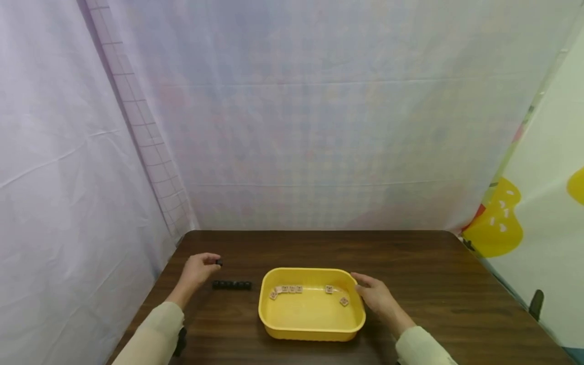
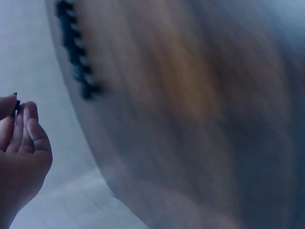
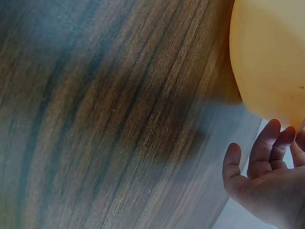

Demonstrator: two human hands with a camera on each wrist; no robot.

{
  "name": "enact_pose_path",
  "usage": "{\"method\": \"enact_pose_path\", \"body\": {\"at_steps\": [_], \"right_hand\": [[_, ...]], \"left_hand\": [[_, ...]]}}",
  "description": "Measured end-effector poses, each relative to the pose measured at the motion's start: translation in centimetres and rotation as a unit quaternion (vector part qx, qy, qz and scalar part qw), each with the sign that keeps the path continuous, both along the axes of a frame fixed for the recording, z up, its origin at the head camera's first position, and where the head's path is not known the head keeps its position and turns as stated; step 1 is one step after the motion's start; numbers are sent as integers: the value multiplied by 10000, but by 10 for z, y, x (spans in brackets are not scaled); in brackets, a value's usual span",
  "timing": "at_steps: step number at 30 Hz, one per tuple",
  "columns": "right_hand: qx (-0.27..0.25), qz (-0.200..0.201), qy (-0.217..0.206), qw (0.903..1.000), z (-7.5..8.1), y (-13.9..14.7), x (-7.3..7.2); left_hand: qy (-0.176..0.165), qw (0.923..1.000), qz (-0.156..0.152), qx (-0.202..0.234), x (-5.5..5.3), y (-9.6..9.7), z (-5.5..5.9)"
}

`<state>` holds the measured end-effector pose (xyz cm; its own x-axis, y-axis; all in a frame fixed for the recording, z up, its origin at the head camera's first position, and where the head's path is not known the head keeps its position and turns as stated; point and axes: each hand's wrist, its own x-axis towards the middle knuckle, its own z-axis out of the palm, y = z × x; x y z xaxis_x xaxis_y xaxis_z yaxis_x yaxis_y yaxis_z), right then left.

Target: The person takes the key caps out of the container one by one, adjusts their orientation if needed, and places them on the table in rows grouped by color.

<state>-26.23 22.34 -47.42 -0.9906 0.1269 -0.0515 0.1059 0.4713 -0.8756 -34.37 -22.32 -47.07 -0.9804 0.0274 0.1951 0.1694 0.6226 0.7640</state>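
Observation:
Between its thumb and fingertips, my left hand pinches a small black block above the left side of the table. In the left wrist view the block is mostly covered by the fingers. Just below that hand in the head view lies a straight row of small black blocks. My right hand holds the right rim of a yellow plastic tub, and its fingers bend against the outer wall in the right wrist view. Inside the tub are several small tan square pieces with dark markings, most along the far left side.
Everything stands on a dark wood-grain table. White curtains hang behind it and to the left. A black object is partly hidden by the left sleeve. Low on the right, a dark upright piece stands beside the table edge.

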Motion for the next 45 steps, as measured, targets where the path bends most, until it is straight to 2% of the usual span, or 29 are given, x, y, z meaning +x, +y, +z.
{"method": "enact_pose_path", "body": {"at_steps": [4,10,15,19,33,40,45], "right_hand": [[29,51,56,10000,2,1,2],[51,84,55,9999,3,0,2],[-10,83,13,10000,3,-1,1],[-42,76,34,10000,3,0,2],[-46,73,-26,10000,2,-1,1],[-74,80,-38,9999,2,-2,1],[-49,58,13,10000,0,-1,0]], "left_hand": [[-55,9997,42,-254,-1,-17,-13],[-388,9984,7,-401,2,-32,-24],[-609,9953,-179,-731,2,-40,-32],[-521,9923,-363,-1064,1,-41,-36],[-311,9904,-521,-1242,1,-34,-40],[-417,9936,-146,-1039,5,-32,-37],[-34,9951,27,-984,8,-19,-27]]}}
